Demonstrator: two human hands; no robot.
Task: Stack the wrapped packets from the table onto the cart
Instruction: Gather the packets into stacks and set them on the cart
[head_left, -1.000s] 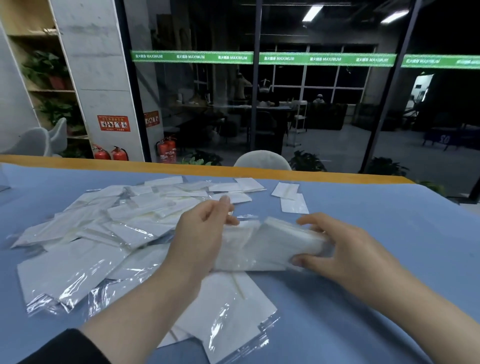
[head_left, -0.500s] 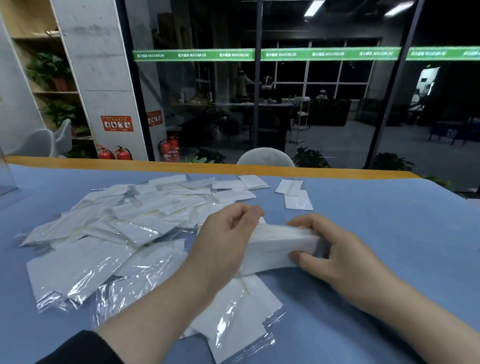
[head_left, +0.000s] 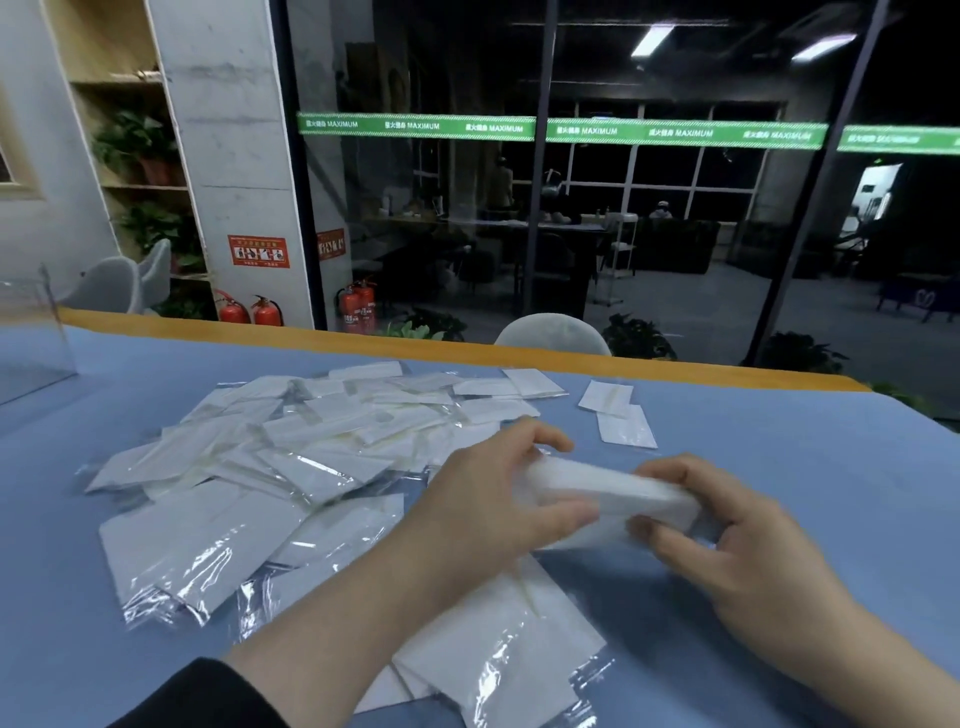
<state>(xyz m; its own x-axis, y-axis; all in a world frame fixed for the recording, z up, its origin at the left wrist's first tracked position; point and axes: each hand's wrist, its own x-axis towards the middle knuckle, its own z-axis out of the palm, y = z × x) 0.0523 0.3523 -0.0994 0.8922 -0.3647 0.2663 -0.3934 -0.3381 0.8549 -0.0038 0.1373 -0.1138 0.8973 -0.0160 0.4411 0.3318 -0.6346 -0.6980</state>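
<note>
A bundle of white wrapped packets (head_left: 608, 491) is held just above the blue table (head_left: 810, 467), between both hands. My left hand (head_left: 488, 509) grips its left end, fingers over the top and thumb underneath. My right hand (head_left: 727, 540) grips the right end the same way. The bundle looks blurred. A loose heap of clear-wrapped white packets (head_left: 291, 467) spreads over the table to the left. More packets (head_left: 509, 654) lie under my left forearm. No cart is in view.
Two single packets (head_left: 618, 415) lie apart at the back right of the heap. A clear plastic box (head_left: 31, 338) stands at the table's far left edge. A white chair back (head_left: 550, 335) rises behind the orange far edge, before a glass wall.
Both hands have squeezed the bundle together and lifted it slightly, tilting it. The left hand slid further right along the bundle. The view has shifted a little to the left.
</note>
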